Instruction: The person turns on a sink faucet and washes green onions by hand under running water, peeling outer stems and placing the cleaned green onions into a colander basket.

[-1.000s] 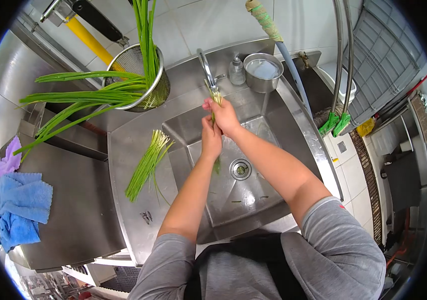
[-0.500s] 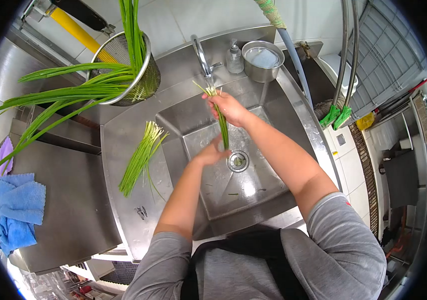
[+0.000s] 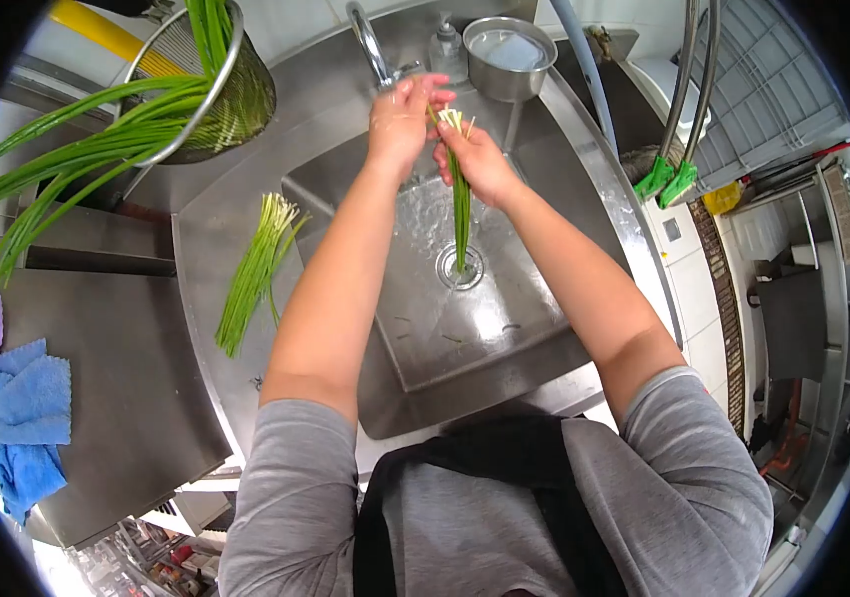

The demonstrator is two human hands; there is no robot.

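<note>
My right hand [image 3: 482, 167] is closed around a small bunch of green onions [image 3: 462, 214] above the sink [image 3: 415, 328], pale ends up and green ends hanging over the drain [image 3: 460, 266]. Close by on the left, under the faucet [image 3: 369, 45], my left hand [image 3: 400, 121] is wet, its fingers stretched toward the pale ends. Whether it touches them is hard to make out. Another bunch of green onions [image 3: 254, 279] lies on the steel ledge left of the basin.
A mesh strainer [image 3: 246, 104] with long green leaves hangs at upper left. A soap bottle [image 3: 447, 50] and a metal pot [image 3: 511, 75] stand behind the sink. Blue cloths [image 3: 27, 403] lie at far left. Hoses [image 3: 689, 90] hang on the right.
My left hand has risen from the lower green ends to beside the pale tops. My right hand, still holding the bunch, has shifted slightly right. The view has shifted too.
</note>
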